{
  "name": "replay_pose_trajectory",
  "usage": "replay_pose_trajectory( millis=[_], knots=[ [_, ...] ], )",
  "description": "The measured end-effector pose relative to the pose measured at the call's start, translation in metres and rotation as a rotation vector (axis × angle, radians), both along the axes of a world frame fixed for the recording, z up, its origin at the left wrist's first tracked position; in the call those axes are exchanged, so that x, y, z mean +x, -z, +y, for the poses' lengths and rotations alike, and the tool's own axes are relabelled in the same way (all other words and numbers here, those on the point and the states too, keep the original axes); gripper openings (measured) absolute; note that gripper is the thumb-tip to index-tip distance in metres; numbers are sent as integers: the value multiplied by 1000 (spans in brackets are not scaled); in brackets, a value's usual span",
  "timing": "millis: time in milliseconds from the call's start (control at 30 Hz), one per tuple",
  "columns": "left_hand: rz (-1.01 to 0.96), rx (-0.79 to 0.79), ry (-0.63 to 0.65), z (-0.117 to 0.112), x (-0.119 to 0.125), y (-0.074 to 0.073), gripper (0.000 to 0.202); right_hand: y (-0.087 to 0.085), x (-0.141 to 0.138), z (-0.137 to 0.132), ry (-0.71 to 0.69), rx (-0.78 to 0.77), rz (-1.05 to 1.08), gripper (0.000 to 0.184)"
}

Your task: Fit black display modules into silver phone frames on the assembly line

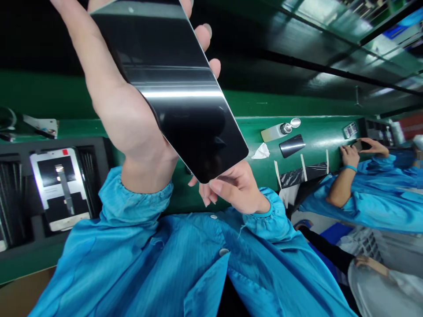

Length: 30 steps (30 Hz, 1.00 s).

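Note:
A phone (185, 127) with a glossy black screen is held up close in front of me, tilted, with a bright band of light reflected across it. My left hand (132, 114) is closed around it, the palm along its left edge and fingertips showing past its right edge. At the phone's lower edge is my right hand (238, 187), thumb and fingers drawn together beside the bottom corner. Whether anything small sits in that pinch is hidden.
On the left, a dark foam tray (99, 152) holds several upright panels and a phone (62, 189) with a white-and-black face. Rightward on the green bench lie a liquid bottle (272, 133), a white wipe (261, 151) and a dark panel (292, 145). A co-worker's hands (350, 156) work farther right.

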<state>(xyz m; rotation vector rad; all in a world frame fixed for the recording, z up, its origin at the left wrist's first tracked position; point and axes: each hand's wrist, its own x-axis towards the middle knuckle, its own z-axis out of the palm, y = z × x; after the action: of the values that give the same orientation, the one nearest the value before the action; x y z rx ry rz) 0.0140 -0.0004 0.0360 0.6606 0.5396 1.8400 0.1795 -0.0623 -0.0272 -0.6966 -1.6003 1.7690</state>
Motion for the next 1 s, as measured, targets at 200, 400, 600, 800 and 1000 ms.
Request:
replay_pose_trajectory(
  millis=[200, 400, 600, 800, 1000],
  knots=[
    [-46, -117, 27, 0, 0, -2, 58, 8, 7, 6, 30, -22, 94, 34],
    [-123, -82, -10, 19, 11, 14, 49, 6, 9, 15, 95, -63, 62, 51],
    [167, -22, 250, 30, 12, 51, 69, 3, 20, 40, 506, 685, -345, 40],
    [231, 243, 383, 28, 9, 65, 78, 1, 30, 38, 625, 1039, -464, 64],
    [236, 237, 524, 21, 6, 67, 93, -25, 62, 25, 400, 1033, -405, 74]
  ],
)
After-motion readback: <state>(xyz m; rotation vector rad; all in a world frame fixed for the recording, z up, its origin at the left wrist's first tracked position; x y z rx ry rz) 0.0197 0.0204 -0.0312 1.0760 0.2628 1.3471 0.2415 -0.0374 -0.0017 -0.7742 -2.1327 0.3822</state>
